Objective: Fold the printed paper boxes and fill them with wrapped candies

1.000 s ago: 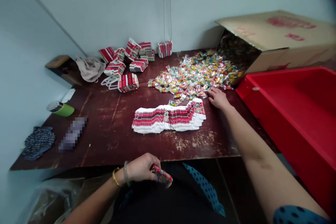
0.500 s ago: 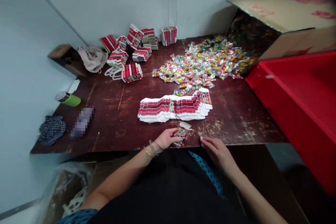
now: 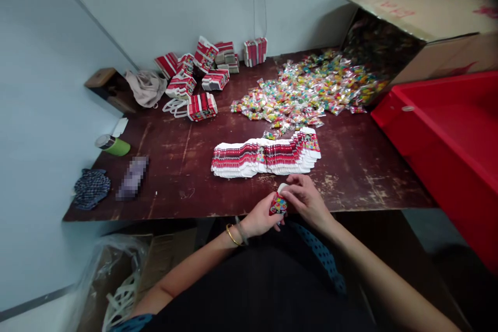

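My left hand (image 3: 261, 218) is closed around a small printed carton (image 3: 278, 204), red with coloured dots, at the table's front edge. Its white end flap (image 3: 282, 187) sticks up at the top. The thumb and forefinger of my right hand (image 3: 307, 199) are closed at that flap, with the other fingers curled above it. Just beyond my hands lies a long row of overlapping flat cartons (image 3: 237, 160), red and white. Behind the row spreads a heap of colourful wrapped candies (image 3: 295, 93).
Bundled cartons (image 3: 202, 106) stand at the back left beside a crumpled cloth (image 3: 146, 88). A green cup (image 3: 119, 146) and a checked cloth (image 3: 92, 188) lie on the left. The red tray (image 3: 439, 114) and an open cardboard box (image 3: 436, 62) flank the right side.
My right hand has moved up and left from the table edge to the carton's flap. The carton in my left hand now stands more upright. The view has shifted slightly.
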A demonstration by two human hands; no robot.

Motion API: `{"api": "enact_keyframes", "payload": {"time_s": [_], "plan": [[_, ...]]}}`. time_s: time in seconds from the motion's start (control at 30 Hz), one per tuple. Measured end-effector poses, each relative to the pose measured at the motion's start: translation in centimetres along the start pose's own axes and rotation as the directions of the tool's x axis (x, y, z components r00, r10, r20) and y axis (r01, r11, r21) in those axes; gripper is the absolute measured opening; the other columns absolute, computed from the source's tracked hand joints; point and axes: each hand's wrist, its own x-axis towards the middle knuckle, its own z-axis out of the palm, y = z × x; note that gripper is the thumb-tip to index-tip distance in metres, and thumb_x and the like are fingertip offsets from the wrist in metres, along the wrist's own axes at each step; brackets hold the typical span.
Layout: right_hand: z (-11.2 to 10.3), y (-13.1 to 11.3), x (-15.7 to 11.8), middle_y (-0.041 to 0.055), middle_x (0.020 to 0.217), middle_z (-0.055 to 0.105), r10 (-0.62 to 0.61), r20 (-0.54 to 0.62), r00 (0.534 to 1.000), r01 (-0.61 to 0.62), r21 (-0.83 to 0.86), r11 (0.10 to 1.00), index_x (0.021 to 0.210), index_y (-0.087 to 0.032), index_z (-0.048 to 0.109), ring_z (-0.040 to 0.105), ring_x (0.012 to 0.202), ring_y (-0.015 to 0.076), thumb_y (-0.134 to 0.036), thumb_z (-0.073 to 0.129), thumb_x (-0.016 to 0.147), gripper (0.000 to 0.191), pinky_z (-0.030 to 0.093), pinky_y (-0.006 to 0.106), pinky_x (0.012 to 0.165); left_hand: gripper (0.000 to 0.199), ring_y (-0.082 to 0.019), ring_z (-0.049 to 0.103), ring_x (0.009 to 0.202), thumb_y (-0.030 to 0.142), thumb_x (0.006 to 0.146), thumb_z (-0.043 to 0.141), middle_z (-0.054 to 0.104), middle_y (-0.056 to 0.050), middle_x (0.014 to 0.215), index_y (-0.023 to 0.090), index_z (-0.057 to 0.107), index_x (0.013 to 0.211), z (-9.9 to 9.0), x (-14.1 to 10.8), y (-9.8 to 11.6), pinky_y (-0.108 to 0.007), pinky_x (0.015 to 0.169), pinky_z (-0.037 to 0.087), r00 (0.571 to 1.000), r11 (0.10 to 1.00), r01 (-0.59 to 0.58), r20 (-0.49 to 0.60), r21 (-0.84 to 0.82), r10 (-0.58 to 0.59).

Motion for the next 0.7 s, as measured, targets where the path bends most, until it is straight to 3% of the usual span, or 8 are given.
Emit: {"api": "enact_keyframes", "payload": {"time_s": [0.07,0.13,0.2,0.27,0.37,0.47,0.57,0.7], "plan": [[0.8,0.3,-0.6,0.0077,0.119,0.055,0.077,-0.026,0.997,-0.072,0.134,0.988,0.094,-0.025,0.073,0.055,0.104,0.0229,-0.036,0.060,0.089,0.018,0.047,0.038,0.091,0.051,-0.017,0.060,0.066,0.051,0.080,0.062,0.058,-0.004,0.078,0.012,0.055,0.113,-0.2,0.2,-0.1,-0.023,0.048,0.047,0.998,0.998,-0.002,-0.057,-0.070,-0.002],[1.3,0.7,-1.0,0.0054,0.114,0.057,0.269,-0.042,0.962,-0.230,0.405,0.885,0.109,-0.028,0.068,0.058,0.083,0.0154,-0.037,0.062,0.087,0.024,0.052,0.030,0.071,0.061,-0.017,0.060,0.062,0.066,0.085,0.044,0.061,-0.007,0.075,0.009,0.060,0.102,-0.5,0.4,0.0,-0.023,0.045,0.045,0.992,0.989,0.012,-0.121,-0.148,-0.030],[1.3,1.0,-1.1,0.0014,0.096,0.060,0.464,0.124,0.877,-0.424,0.654,0.627,0.112,-0.027,0.065,0.051,0.060,0.0080,-0.034,0.070,0.081,0.032,0.047,0.021,0.053,0.067,-0.017,0.060,0.061,0.069,0.084,0.039,0.063,-0.010,0.074,0.008,0.064,0.095,-0.9,0.6,0.2,-0.023,0.044,0.044,0.988,0.983,0.042,-0.141,-0.181,-0.068],[1.0,1.1,-1.0,-0.0018,0.083,0.060,0.503,0.372,0.780,-0.576,0.741,0.345,0.106,-0.024,0.066,0.049,0.054,0.0043,-0.028,0.078,0.073,0.035,0.047,0.016,0.050,0.062,-0.018,0.061,0.062,0.065,0.082,0.048,0.065,-0.011,0.076,0.008,0.065,0.093,-1.2,0.8,0.3,-0.023,0.044,0.044,0.991,0.982,0.052,-0.116,-0.183,-0.074],[0.3,0.8,-0.8,-0.0020,0.079,0.064,0.455,0.508,0.731,-0.632,0.756,0.171,0.103,-0.020,0.068,0.056,0.058,0.0038,-0.024,0.080,0.071,0.034,0.053,0.015,0.061,0.053,-0.021,0.063,0.067,0.058,0.080,0.053,0.067,-0.012,0.080,0.008,0.066,0.095,-1.6,0.9,0.4,-0.025,0.047,0.047,0.995,0.971,0.060,-0.060,-0.231,-0.076],[-0.2,0.5,-0.8,-0.0008,0.078,0.066,0.434,0.499,0.750,-0.617,0.765,0.187,0.106,-0.020,0.069,0.062,0.066,0.0073,-0.026,0.078,0.074,0.033,0.056,0.020,0.071,0.050,-0.023,0.064,0.069,0.052,0.082,0.049,0.068,-0.012,0.083,0.009,0.065,0.103,-1.6,0.8,0.5,-0.030,0.052,0.051,0.992,0.941,0.109,-0.018,-0.321,-0.121],[0.0,0.5,-0.8,0.0015,0.088,0.070,0.444,0.482,0.756,-0.631,0.717,0.296,0.103,-0.021,0.071,0.063,0.066,0.0084,-0.025,0.078,0.072,0.032,0.056,0.022,0.068,0.047,-0.022,0.063,0.072,0.048,0.081,0.048,0.067,-0.011,0.084,0.010,0.065,0.103,-1.4,0.5,0.8,-0.030,0.054,0.051,0.995,0.958,0.096,-0.012,-0.270,-0.103],[0.0,-0.2,-0.1,0.0041,0.096,0.070,0.346,0.403,0.847,-0.524,0.531,0.666,0.098,-0.022,0.074,0.064,0.068,0.0122,-0.026,0.073,0.075,0.024,0.054,0.026,0.063,0.036,-0.021,0.059,0.082,0.036,0.075,0.058,0.066,-0.009,0.092,0.012,0.068,0.101,-1.0,0.4,1.5,-0.026,0.062,0.049,0.995,0.993,-0.062,-0.067,0.105,0.069]]}}
